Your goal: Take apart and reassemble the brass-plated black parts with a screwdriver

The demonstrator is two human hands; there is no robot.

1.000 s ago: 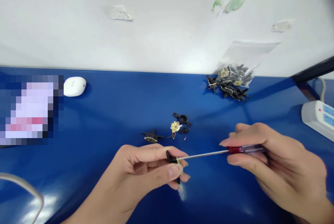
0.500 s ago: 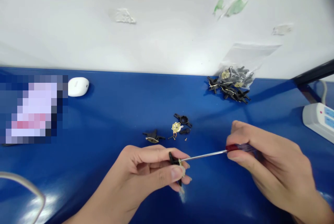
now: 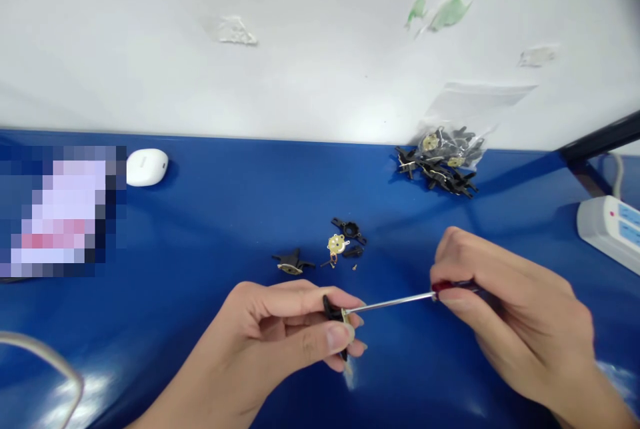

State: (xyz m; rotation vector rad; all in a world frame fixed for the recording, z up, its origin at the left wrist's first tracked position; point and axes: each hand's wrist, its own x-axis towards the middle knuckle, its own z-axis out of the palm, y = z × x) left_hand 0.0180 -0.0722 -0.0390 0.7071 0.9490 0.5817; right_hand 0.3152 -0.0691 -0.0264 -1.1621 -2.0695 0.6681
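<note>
My left hand [image 3: 295,329] pinches a small black plastic part with a brass-coloured plate [image 3: 331,309], largely hidden by the thumb and fingers. In my right hand [image 3: 515,316] is a screwdriver [image 3: 395,302] with a red handle, its shaft pointing left. The tip meets the edge of the brass-coloured plate; any screw there is too small to see. Beyond the left hand lie a similar black part [image 3: 291,262], a loose brass-coloured disc [image 3: 337,244], a black ring-shaped housing [image 3: 351,229], a small black piece [image 3: 354,252] and a tiny screw [image 3: 355,267].
A clear plastic bag [image 3: 480,99] with black parts lies by the wall, a heap of black parts [image 3: 445,179] before it. A white power strip [image 3: 597,229] stands at the right. Left are a white case [image 3: 147,167], a blurred-out phone-like object [image 3: 75,209] and a grey cable [image 3: 55,359].
The screwdriver handle has turned slightly in my right hand, and the tip stays at the plate. My left hand keeps its hold. The whole view has shifted a little.
</note>
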